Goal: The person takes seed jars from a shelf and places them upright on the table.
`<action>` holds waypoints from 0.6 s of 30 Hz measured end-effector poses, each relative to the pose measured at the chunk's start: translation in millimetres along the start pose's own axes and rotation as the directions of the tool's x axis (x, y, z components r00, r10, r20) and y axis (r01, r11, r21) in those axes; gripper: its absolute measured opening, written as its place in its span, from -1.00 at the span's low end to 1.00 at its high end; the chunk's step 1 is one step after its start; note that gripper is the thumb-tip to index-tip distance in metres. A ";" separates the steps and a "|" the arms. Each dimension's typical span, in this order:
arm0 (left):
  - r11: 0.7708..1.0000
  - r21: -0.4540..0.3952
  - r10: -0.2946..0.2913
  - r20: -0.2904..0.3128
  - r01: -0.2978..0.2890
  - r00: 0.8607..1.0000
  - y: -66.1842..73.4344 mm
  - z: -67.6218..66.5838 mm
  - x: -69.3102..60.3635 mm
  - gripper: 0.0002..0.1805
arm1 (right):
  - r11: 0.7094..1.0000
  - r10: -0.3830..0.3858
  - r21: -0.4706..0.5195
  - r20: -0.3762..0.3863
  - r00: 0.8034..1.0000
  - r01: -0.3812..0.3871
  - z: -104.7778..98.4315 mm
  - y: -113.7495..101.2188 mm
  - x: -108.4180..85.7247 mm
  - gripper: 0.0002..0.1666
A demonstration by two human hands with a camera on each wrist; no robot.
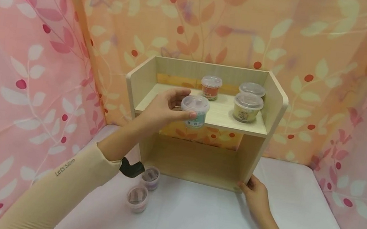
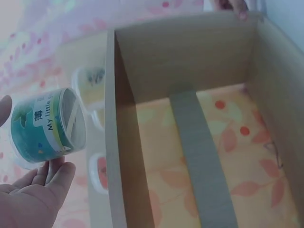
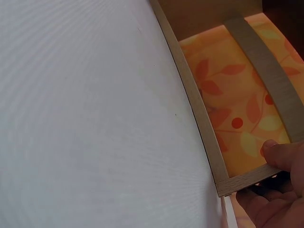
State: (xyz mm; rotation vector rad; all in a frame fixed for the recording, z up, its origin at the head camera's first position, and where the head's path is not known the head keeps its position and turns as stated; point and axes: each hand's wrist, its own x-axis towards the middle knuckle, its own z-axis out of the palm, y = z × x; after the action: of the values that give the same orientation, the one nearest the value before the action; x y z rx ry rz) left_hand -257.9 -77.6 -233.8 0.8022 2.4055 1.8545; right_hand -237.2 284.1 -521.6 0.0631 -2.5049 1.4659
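My left hand (image 1: 163, 108) holds a small clear plastic tub (image 1: 196, 113) between thumb and fingers, in front of the upper shelf's front edge. The tub has a lid and a teal label (image 2: 40, 124) with printed lettering. With my right hand (image 1: 257, 197) I grip the lower front end of the right side panel of a two-tier wooden shelf (image 1: 195, 160). In the right wrist view, the thumb (image 3: 278, 154) lies on the panel's inner side and the fingers are outside. On the upper tier stand a red-labelled tub (image 1: 210, 91) and two wider tubs, a yellowish one (image 1: 247, 109) in front.
Two more lidded tubs, one purplish (image 1: 150, 180) and one pinkish (image 1: 137, 200), stand on the white table (image 1: 197, 221) by the shelf's lower left. Patterned curtains (image 1: 112, 24) hang behind and at both sides. The shelf's side panels rise above the upper tier.
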 end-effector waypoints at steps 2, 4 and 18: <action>1.000 -0.014 0.001 0.017 -0.001 1.000 -2.3 2.5 -12.6 -0.17 | 1.000 0.002 -0.006 0.002 1.000 -0.001 -0.1 -0.1 0.4 -0.34; 1.000 -0.028 -0.011 0.034 0.012 0.999 -5.3 4.9 -24.2 -0.16 | 1.000 0.000 -0.005 0.007 1.000 0.000 -0.1 -0.1 0.6 -0.33; 0.995 0.077 -0.070 0.138 0.060 0.988 -69.4 25.3 -69.5 -0.14 | 1.000 -0.003 -0.029 0.008 1.000 0.003 -0.7 -1.4 -0.1 -0.33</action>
State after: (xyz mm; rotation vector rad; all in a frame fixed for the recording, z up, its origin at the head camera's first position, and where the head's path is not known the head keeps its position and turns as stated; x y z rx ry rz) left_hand -216.9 -93.9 -325.1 0.8181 2.3941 1.6375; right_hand -236.8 284.0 -520.1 0.0679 -2.5307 1.4311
